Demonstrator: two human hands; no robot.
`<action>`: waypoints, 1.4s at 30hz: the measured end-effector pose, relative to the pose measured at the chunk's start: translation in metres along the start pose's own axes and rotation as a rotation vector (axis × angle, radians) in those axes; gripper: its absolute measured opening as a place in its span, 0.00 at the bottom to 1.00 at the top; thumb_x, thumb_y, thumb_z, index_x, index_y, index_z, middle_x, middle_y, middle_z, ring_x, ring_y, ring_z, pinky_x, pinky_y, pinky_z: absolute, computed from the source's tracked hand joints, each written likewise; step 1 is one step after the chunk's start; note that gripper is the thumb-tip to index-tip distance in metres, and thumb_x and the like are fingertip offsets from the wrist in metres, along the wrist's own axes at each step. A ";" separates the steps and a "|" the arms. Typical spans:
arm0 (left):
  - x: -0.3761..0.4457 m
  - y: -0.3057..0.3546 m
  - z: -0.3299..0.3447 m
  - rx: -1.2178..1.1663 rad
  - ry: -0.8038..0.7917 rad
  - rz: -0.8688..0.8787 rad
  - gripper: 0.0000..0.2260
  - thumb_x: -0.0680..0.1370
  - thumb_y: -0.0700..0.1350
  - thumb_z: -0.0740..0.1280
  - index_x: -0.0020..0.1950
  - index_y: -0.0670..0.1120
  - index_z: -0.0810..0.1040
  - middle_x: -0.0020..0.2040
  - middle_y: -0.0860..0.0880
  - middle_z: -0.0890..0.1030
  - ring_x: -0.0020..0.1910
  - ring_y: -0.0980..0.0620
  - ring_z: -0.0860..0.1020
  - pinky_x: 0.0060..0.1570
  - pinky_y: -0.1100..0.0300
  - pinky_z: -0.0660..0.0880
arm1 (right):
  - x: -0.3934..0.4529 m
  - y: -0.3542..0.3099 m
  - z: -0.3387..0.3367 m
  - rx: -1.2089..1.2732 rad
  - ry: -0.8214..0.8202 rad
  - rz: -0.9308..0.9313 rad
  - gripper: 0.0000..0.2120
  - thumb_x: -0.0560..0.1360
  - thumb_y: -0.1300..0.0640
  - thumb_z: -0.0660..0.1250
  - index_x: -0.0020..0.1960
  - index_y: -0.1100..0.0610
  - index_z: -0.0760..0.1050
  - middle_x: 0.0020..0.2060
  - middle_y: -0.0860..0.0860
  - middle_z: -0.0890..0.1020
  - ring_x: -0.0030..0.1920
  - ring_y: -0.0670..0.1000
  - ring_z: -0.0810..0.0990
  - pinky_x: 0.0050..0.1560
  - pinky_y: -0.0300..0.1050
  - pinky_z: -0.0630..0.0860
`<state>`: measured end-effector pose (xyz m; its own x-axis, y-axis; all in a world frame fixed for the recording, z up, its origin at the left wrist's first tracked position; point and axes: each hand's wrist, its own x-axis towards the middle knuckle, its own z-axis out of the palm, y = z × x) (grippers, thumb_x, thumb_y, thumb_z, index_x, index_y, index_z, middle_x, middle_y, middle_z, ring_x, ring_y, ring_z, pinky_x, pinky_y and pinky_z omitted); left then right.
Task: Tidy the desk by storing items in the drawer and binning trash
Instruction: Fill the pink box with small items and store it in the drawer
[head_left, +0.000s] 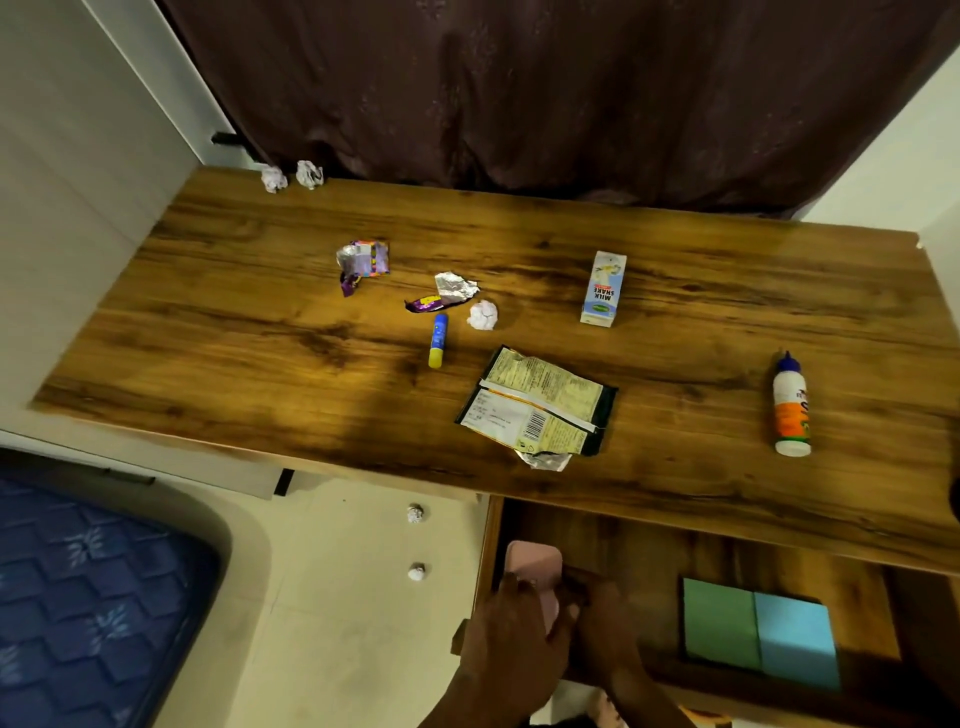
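Pink case low in open drawer, left hand grip curled round it, right hand alongside, grip unclear. Probably being stowed clear of sticky notes. Wrappers, glue stick, glue bottle remaining on bench.

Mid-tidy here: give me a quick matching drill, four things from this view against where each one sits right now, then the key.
Things:
1. glue stick
2. glue bottle
3. sticky note pads
4. milkshake carton

Places:
A. inside the open drawer, right part
B. lying near the desk's right edge
C. mid-desk, just left of a crumpled paper ball
D. on the desk, beyond the flattened snack wrapper, toward the curtain

Pairs: 1-C, 2-B, 3-A, 4-D
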<state>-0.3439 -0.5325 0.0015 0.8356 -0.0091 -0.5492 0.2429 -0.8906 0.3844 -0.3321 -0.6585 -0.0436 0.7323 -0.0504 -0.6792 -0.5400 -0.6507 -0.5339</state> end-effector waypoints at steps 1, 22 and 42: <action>-0.002 0.000 -0.002 0.031 -0.001 0.018 0.39 0.74 0.75 0.41 0.70 0.52 0.73 0.65 0.54 0.78 0.63 0.54 0.78 0.60 0.63 0.74 | -0.001 -0.001 0.000 0.053 0.031 -0.001 0.11 0.81 0.64 0.63 0.57 0.53 0.81 0.50 0.49 0.84 0.55 0.51 0.83 0.61 0.46 0.79; 0.134 -0.035 -0.172 -0.007 0.393 0.075 0.17 0.80 0.62 0.66 0.49 0.48 0.82 0.41 0.53 0.84 0.37 0.55 0.82 0.35 0.64 0.76 | -0.008 0.014 -0.026 0.525 0.197 0.164 0.05 0.73 0.52 0.77 0.45 0.43 0.85 0.47 0.49 0.85 0.48 0.50 0.83 0.54 0.51 0.80; 0.262 -0.023 -0.222 0.062 0.447 -0.087 0.19 0.74 0.54 0.75 0.57 0.41 0.81 0.53 0.44 0.83 0.56 0.44 0.81 0.47 0.56 0.74 | -0.036 0.021 -0.043 0.702 0.320 0.192 0.08 0.72 0.43 0.74 0.50 0.43 0.86 0.49 0.47 0.86 0.46 0.48 0.85 0.49 0.47 0.83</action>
<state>-0.0208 -0.4130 0.0136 0.9472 0.2516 -0.1986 0.3030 -0.9051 0.2984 -0.3521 -0.7026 -0.0090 0.6259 -0.3979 -0.6707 -0.7264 0.0155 -0.6871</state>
